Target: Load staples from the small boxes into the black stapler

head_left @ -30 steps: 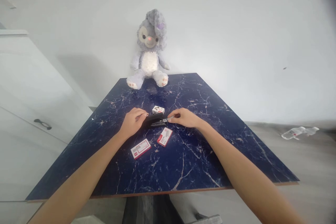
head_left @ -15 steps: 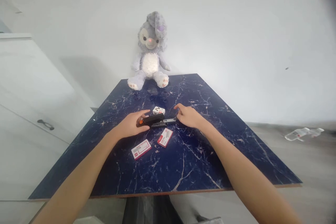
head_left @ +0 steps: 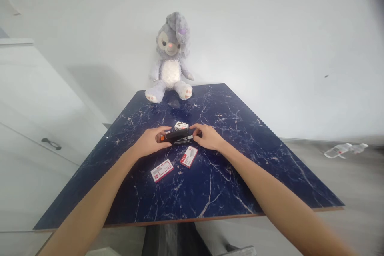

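Observation:
A black stapler [head_left: 177, 134] with an orange part at its left end lies across the middle of the table, its top raised from the base. My left hand [head_left: 151, 140] is closed around that orange end, thumb on the near side and fingers on the far side. At the other end, my right hand [head_left: 207, 135] pinches the tip of the stapler's silver staple tray, which sticks out a little; its fingertips are partly hidden. Just behind the stapler sits a small white box [head_left: 181, 125]. Two flat red-and-white boxes, a right one [head_left: 189, 157] and a left one [head_left: 162, 170], lie in front.
A grey plush rabbit [head_left: 170, 62] sits at the back of the dark blue marbled table [head_left: 234, 172], against the wall. White cabinet doors [head_left: 33, 128] with a dark handle stand at the left. A clear plastic bottle [head_left: 345, 150] lies on the floor at the right.
My right hand has moved left, and the silver tray has slid further into the stapler. The left hand keeps its hold on the orange end.

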Demonstrator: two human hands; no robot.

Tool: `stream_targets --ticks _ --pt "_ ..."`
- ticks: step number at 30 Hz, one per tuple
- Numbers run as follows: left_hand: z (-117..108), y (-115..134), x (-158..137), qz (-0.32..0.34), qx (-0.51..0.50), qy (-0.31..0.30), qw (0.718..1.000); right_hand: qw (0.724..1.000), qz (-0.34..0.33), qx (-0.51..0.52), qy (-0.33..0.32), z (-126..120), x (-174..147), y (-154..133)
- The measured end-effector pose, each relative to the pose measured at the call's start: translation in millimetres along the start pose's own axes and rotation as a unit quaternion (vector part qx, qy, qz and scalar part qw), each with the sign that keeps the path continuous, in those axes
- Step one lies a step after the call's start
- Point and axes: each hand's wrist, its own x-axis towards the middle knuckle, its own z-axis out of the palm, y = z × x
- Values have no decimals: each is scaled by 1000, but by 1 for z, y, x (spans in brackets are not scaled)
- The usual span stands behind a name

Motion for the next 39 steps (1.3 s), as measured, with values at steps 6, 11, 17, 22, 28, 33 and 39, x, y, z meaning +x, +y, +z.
stream_targets --ticks 6,11,17,22,28,33,39 --pt "2 4 1 -10 -9 -4 1000 997 -10 -56 43 11 2 2" --pt "4 4 1 -16 -6 5 1000 994 14 -100 44 10 1 -5" --pt "5 2 1 -21 4 15 1000 984 39 -170 29 10 1 -15" --pt "4 4 1 -6 21 21 1000 977 63 -200 26 12 0 -18" --pt "2 8 1 18 7 9 1000 974 53 -214 40 18 0 -17" --pt "2 20 0 1 69 15 998 977 70 -195 42 14 2 -18" --pt "20 54 -4 -17 91 16 996 982 99 -149 64 9 5 -17"
